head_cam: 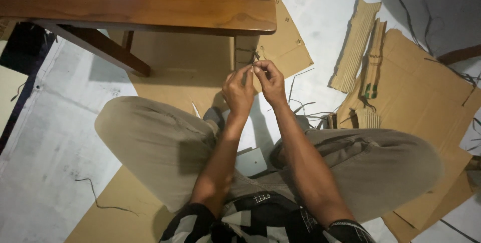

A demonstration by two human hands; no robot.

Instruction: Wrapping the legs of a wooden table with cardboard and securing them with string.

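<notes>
thin strand (pixel 255 58) pinched btwn left hand (pixel 237 91) & right hand (pixel 270 81) fingertips.

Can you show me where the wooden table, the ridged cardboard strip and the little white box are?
Table (pixel 150 15): head view, front edge.
Strip (pixel 354 45): head view, middle.
Box (pixel 250 163): head view, top face.

1. A wooden table (pixel 150 2) fills the 11 to 12 o'clock area.
2. Flat cardboard sheets (pixel 426 97) lie at 3 o'clock.
3. Corrugated strips (pixel 354 45) rest at 2 o'clock, touching those sheets.
4. A small white box (pixel 250 162) sits near centre.
5. A dark cord (pixel 95 195) trails at 8 o'clock.
</notes>
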